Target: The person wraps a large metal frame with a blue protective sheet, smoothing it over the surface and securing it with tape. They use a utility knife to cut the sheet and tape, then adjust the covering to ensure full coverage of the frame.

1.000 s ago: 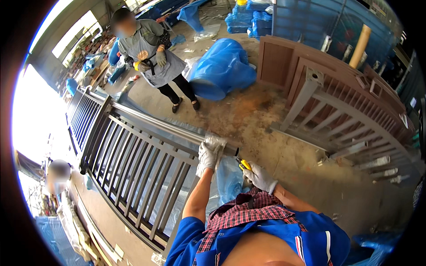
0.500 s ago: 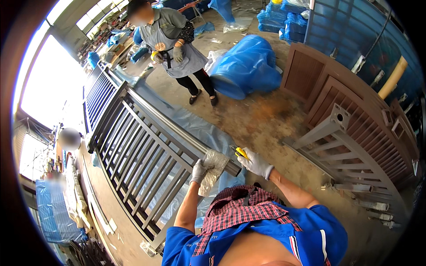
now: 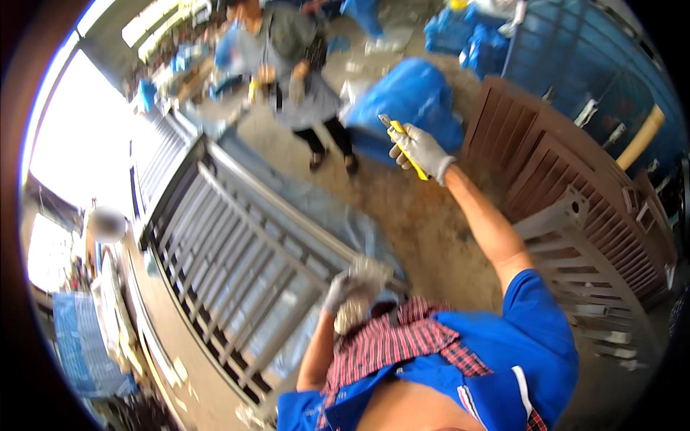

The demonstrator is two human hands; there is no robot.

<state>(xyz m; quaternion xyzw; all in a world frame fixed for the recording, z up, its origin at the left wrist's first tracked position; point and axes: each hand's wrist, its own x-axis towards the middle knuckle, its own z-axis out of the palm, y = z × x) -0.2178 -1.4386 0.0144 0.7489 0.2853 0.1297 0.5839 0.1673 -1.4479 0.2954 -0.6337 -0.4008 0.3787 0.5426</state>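
Only 1 POV here, the head cam, L one of a side-by-side fisheye pair on the wearer's head, looking down + fwd, pic upright & unmirrored. Own blue shirt [image 3: 496, 330] is super close at btm, L hand [image 3: 336, 292] & R hand [image 3: 422, 149] near too, metal railing [image 3: 284, 203] beyond, co-worker [image 3: 291, 79] further off up top. V wide FOV, edges bend toward the dark rim.
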